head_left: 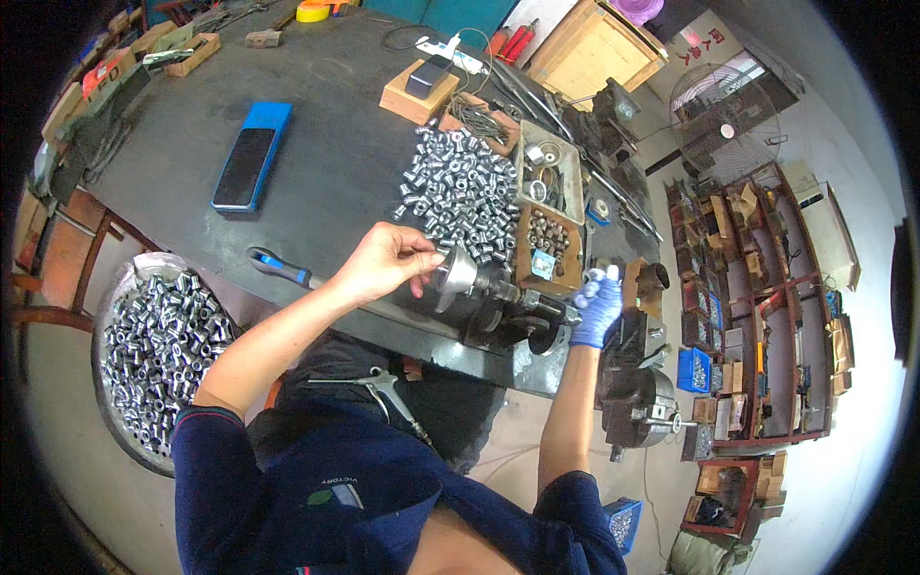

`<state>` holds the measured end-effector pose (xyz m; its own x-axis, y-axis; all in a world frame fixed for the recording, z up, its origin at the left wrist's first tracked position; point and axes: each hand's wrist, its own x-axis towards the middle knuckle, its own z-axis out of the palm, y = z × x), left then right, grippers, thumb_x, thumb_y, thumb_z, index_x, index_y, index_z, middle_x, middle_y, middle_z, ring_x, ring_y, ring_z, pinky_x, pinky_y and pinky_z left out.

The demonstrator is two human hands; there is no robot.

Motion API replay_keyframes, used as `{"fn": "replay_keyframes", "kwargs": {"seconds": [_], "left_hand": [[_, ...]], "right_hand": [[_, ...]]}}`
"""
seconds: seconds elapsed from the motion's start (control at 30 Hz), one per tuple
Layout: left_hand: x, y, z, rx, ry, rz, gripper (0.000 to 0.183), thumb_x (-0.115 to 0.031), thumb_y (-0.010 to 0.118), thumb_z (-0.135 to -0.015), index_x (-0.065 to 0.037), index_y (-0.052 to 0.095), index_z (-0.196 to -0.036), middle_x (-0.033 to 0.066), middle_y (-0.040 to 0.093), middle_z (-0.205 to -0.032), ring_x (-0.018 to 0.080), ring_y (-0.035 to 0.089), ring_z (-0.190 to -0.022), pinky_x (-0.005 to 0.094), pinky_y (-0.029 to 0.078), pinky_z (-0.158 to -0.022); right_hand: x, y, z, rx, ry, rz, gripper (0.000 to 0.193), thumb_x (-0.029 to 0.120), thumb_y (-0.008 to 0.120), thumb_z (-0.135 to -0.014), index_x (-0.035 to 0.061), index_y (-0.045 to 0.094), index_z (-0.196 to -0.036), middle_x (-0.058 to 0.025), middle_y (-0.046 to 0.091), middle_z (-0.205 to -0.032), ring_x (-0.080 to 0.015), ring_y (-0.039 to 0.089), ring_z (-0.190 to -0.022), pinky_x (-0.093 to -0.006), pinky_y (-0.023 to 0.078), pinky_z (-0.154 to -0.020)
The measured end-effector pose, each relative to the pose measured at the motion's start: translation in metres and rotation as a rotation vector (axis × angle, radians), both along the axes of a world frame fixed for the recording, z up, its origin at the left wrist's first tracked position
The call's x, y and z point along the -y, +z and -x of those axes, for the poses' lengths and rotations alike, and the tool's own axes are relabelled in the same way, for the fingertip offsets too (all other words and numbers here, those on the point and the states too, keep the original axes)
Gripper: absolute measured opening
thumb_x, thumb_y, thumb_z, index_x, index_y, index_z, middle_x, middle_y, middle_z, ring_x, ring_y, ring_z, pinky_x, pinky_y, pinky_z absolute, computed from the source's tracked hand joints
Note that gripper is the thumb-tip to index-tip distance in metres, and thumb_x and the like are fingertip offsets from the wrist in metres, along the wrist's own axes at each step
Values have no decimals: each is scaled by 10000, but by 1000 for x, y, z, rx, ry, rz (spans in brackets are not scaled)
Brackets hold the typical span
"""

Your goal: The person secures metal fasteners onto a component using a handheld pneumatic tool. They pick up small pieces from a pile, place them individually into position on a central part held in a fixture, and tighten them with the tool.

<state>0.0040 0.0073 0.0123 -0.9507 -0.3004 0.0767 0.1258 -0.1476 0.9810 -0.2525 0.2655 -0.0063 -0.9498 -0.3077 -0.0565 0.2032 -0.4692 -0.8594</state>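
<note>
My bare left hand (395, 261) is closed, thumb and fingers pinching the rim of a cone-shaped metal wheel (458, 278). The wheel sits at the left end of a dark spindle fixture (503, 290) at the bench's near edge. At the fixture's right end is my right hand (600, 311), in a blue glove with pale fingertips. Its fingers are curled, and what they hold is too small to make out. Just beyond the fixture lies a heap of shiny metal fittings (465, 192). A cardboard box of brownish small parts (548, 240) stands between the heap and my right hand.
A blue-cased phone (251, 158) and a blue-black handled tool (278, 266) lie left on the bench (326, 105). A round tray of fittings (99, 335) stands lower left. An air gun (383, 383) is near my lap. Right are a vise (640, 407) and shelves (757, 316).
</note>
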Motion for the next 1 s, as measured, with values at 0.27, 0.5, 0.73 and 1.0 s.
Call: {"fn": "replay_keyframes", "kwargs": {"seconds": [0.27, 0.5, 0.73, 1.0], "left_hand": [[3, -7, -4, 18, -19, -117, 251, -185, 624, -823, 60, 582, -858, 92, 597, -671, 148, 584, -546, 246, 474, -512], [6, -5, -2, -38, -44, -157, 235, -165, 627, -816, 56, 582, -882, 101, 601, -705, 155, 593, -589, 249, 485, -523], [59, -13, -98, 169, 162, 9, 190, -116, 630, -804, 56, 585, -873, 85, 598, -681, 136, 578, -566, 239, 477, -521], [96, -40, -327, 1069, 817, 1067, 241, -209, 673, -672, 6, 603, -757, 202, 601, -700, 324, 608, -693, 408, 473, -650]], "right_hand": [[-57, 15, -84, -179, 85, 274, 389, 349, 449, -913, -3, 558, -789, -27, 487, -522, -69, 381, -375, -192, 296, -323], [-53, -74, -47, 269, -72, -50, 170, 268, 510, -869, 125, 541, -954, -19, 567, -756, -94, 459, -467, -209, 332, -332], [-7, -25, 15, -73, -57, -103, 167, 199, 508, -880, 64, 573, -806, 49, 431, -526, -51, 343, -369, -190, 272, -325], [-57, 18, -84, -253, 42, 371, 399, 337, 358, -947, 1, 521, -808, -43, 454, -545, -67, 333, -405, -190, 301, -329]]}}
